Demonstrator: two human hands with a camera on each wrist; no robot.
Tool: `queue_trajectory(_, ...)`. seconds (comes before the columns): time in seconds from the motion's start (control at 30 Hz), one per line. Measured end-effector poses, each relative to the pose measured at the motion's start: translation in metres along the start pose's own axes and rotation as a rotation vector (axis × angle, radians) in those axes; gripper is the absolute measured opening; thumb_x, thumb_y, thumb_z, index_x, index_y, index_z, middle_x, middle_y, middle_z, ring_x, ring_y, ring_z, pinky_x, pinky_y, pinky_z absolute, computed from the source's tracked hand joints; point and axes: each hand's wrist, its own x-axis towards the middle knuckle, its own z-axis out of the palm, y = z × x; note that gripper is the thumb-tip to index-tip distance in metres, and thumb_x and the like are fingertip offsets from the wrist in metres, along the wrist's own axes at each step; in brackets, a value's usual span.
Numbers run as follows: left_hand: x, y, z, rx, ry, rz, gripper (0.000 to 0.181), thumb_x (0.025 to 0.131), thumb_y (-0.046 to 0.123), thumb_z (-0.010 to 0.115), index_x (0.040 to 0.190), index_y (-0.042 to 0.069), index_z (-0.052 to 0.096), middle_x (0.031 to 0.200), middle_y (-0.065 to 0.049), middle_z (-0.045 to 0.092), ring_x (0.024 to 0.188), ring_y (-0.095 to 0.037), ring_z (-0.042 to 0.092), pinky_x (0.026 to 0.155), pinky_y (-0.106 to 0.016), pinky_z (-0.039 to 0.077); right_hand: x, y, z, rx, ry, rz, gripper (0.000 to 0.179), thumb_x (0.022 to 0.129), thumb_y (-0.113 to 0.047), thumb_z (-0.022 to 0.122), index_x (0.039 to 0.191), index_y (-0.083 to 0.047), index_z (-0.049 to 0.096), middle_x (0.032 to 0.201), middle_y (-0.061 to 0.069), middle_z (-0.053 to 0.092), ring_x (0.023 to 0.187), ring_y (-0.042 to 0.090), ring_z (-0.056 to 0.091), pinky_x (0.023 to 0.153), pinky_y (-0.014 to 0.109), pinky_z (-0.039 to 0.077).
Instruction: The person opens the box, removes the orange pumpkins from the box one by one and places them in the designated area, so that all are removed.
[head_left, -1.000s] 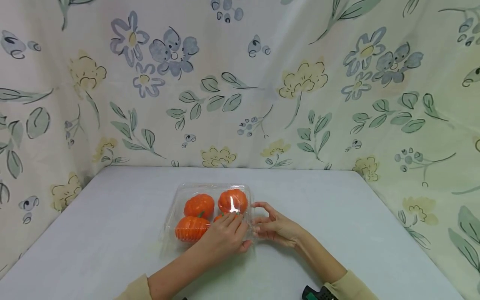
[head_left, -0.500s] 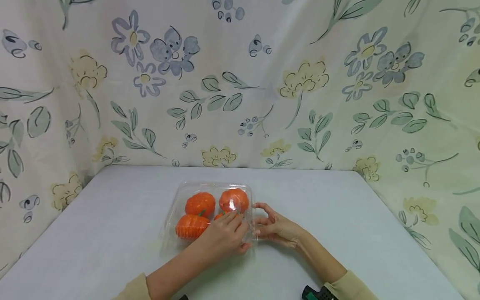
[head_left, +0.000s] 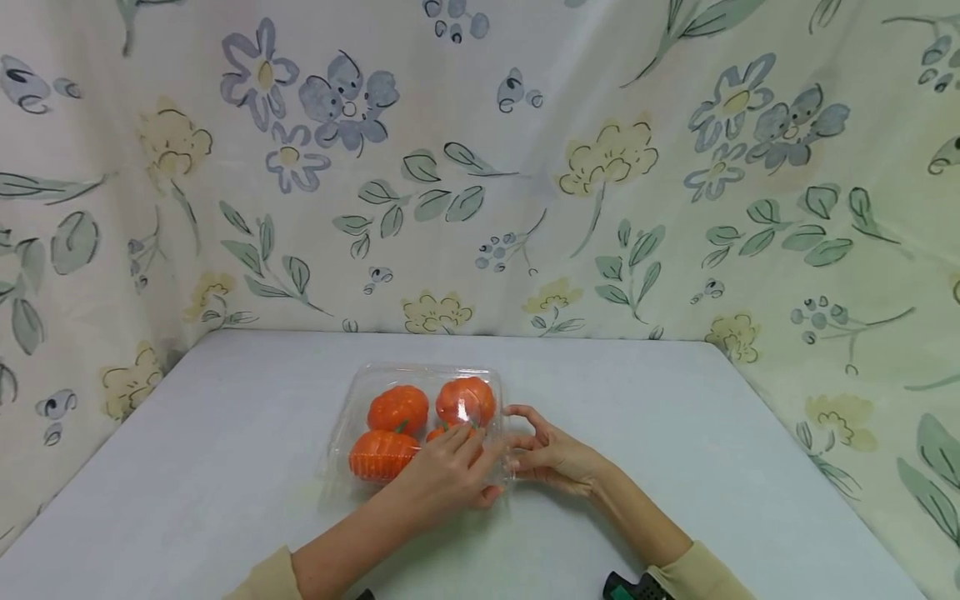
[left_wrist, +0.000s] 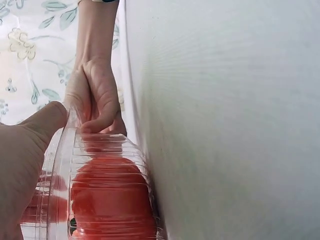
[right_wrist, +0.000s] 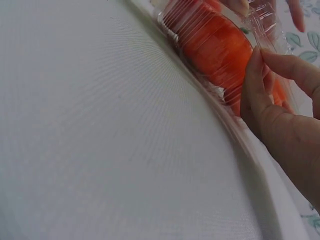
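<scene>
A clear plastic clamshell box [head_left: 341, 442] stands on the white table with its lid down. Inside it sit several orange pumpkins [head_left: 397, 410] with green stems; one at the front right is mostly hidden by the left hand. My left hand [head_left: 453, 471] reaches across the lid, fingers fairly straight on its right part and thumb near the front right corner. In the left wrist view the left thumb [left_wrist: 47, 120] lies along the lid side by the rim. My right hand [head_left: 558, 454] is at the box's right edge; in the right wrist view its thumb and forefinger [right_wrist: 290, 67] pinch the plastic rim.
The white table [head_left: 187, 467] extends around the box to both sides. A cloth with printed flowers [head_left: 525, 167] hangs behind and beside it. A dark device [head_left: 637, 586] sits by the right sleeve at the bottom of the head view.
The left hand's fingers have shifted slightly on the lid, the forefinger reaching more towards the right rim. Box, pumpkins and right hand stay in nearly the same place.
</scene>
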Motion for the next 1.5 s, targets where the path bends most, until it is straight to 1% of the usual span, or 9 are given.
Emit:
queue_trajectory(0.1, -0.0006, -0.0004, -0.0009, 0.033, -0.028, 0.020, 0.059, 0.086, 0.052, 0.084, 0.127, 0.012, 0.071, 0.106, -0.007, 0.079, 0.094, -0.022, 0.077, 0.083, -0.031, 0.065, 0.0010, -0.0014, 0.0002, -0.018, -0.006, -0.002, 0.063, 0.099, 0.008, 0.059, 0.145, -0.025, 0.033, 0.110, -0.004, 0.069, 0.093, 0.011, 0.066, 0.089, 0.025, 0.058)
queue_trajectory(0.2, -0.0002, -0.0001, -0.0010, 0.070, -0.037, 0.037, 0.055, 0.088, 0.052, 0.082, 0.126, 0.014, 0.074, 0.106, -0.007, 0.080, 0.095, -0.023, 0.078, 0.084, -0.032, 0.065, 0.0015, -0.0026, 0.0006, -0.032, -0.011, -0.008, 0.063, 0.099, 0.007, 0.060, 0.146, -0.025, 0.032, 0.110, -0.003, 0.069, 0.093, 0.011, 0.066, 0.089, 0.026, 0.058)
queue_trajectory(0.4, 0.0001, 0.0008, 0.0012, 0.102, -0.004, 0.039, 0.050, 0.085, 0.052, 0.083, 0.119, 0.016, 0.078, 0.102, -0.007, 0.080, 0.089, -0.022, 0.078, 0.083, -0.031, 0.065, 0.0020, -0.0030, 0.0026, -0.059, 0.007, -0.018, 0.064, 0.098, 0.007, 0.062, 0.146, -0.024, 0.033, 0.109, -0.003, 0.068, 0.091, 0.011, 0.066, 0.089, 0.027, 0.058)
queue_trajectory(0.63, -0.0023, 0.0003, 0.0027, 0.067, 0.010, 0.028, 0.049, 0.084, 0.049, 0.086, 0.119, 0.015, 0.078, 0.100, -0.007, 0.080, 0.090, -0.022, 0.078, 0.082, -0.031, 0.065, 0.0018, -0.0022, 0.0033, -0.093, 0.032, -0.018, 0.064, 0.098, 0.004, 0.065, 0.147, -0.023, 0.033, 0.109, -0.002, 0.067, 0.090, 0.011, 0.065, 0.089, 0.028, 0.058)
queue_trajectory(0.97, -0.0022, -0.0005, -0.0015, 0.016, -0.037, 0.012, 0.048, 0.087, 0.047, 0.085, 0.121, 0.015, 0.077, 0.104, -0.007, 0.080, 0.094, -0.020, 0.077, 0.083, -0.030, 0.065, 0.0020, -0.0012, 0.0024, -0.100, 0.015, -0.032, 0.063, 0.100, 0.003, 0.063, 0.147, -0.024, 0.030, 0.108, -0.003, 0.066, 0.090, 0.010, 0.065, 0.091, 0.028, 0.058)
queue_trajectory(1.2, -0.0017, -0.0005, -0.0009, 0.021, -0.017, 0.013, 0.047, 0.086, 0.048, 0.086, 0.119, 0.015, 0.077, 0.102, -0.005, 0.080, 0.092, -0.019, 0.076, 0.083, -0.028, 0.064, 0.0007, 0.0006, 0.0010, -0.108, 0.013, -0.040, 0.065, 0.101, 0.001, 0.064, 0.149, -0.024, 0.028, 0.110, -0.003, 0.065, 0.092, 0.010, 0.065, 0.091, 0.026, 0.059)
queue_trajectory(1.3, -0.0022, -0.0005, -0.0004, 0.023, -0.016, 0.015, 0.051, 0.086, 0.049, 0.086, 0.122, 0.016, 0.076, 0.105, -0.007, 0.080, 0.095, -0.021, 0.078, 0.084, -0.030, 0.065, 0.0003, 0.0008, -0.0004, -0.105, 0.003, -0.037, 0.066, 0.101, 0.001, 0.062, 0.150, -0.023, 0.027, 0.111, -0.003, 0.064, 0.092, 0.010, 0.064, 0.091, 0.026, 0.058)
queue_trajectory(1.4, -0.0042, -0.0006, 0.0003, -0.011, 0.003, 0.004, 0.054, 0.084, 0.049, 0.088, 0.125, 0.017, 0.074, 0.106, -0.010, 0.080, 0.098, -0.026, 0.079, 0.085, -0.035, 0.065, -0.0002, 0.0008, -0.0014, -0.093, -0.020, -0.011, 0.069, 0.101, 0.002, 0.060, 0.153, -0.023, 0.022, 0.111, -0.003, 0.065, 0.095, 0.011, 0.064, 0.093, 0.027, 0.056)
queue_trajectory(1.5, -0.0069, -0.0017, 0.0007, -0.072, 0.031, -0.018, 0.058, 0.080, 0.046, 0.093, 0.126, 0.019, 0.072, 0.107, -0.011, 0.078, 0.100, -0.032, 0.078, 0.087, -0.040, 0.065, -0.0012, 0.0005, -0.0015, -0.079, -0.042, 0.016, 0.076, 0.101, 0.001, 0.061, 0.158, -0.024, 0.017, 0.113, -0.002, 0.066, 0.097, 0.011, 0.066, 0.095, 0.028, 0.057)
